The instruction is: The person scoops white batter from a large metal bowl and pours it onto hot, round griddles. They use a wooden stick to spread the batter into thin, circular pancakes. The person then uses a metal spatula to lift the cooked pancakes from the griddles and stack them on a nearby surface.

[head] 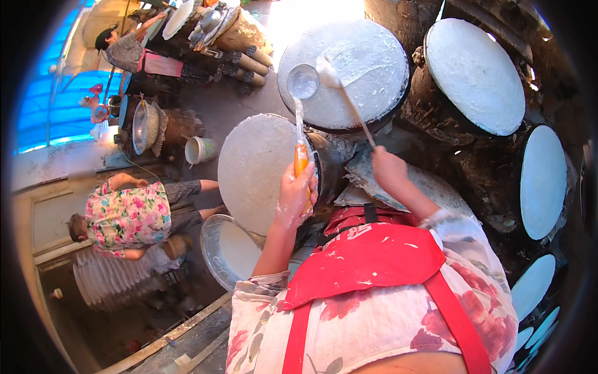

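Note:
My left hand (pixel 297 191) is closed around the orange handle of a metal ladle (pixel 303 81), whose bowl is over the left part of a large round griddle (pixel 373 110). In my right hand (pixel 389 169) is a thin wooden stick (pixel 357 112); its far end is blurred and whitish, over the same griddle. White batter (pixel 364 53) lies in streaks and a thin layer on that griddle. A second round griddle (pixel 254 163), with a pale dry-looking surface, stands below and left, partly behind my left hand.
A metal basin of white liquid (pixel 233 248) stands low at the left. More white-coated round griddles (pixel 474 77) line the right side. A white bucket (pixel 201 150) is on the floor. One person (pixel 131 215) is at the left, another (pixel 126 51) farther off.

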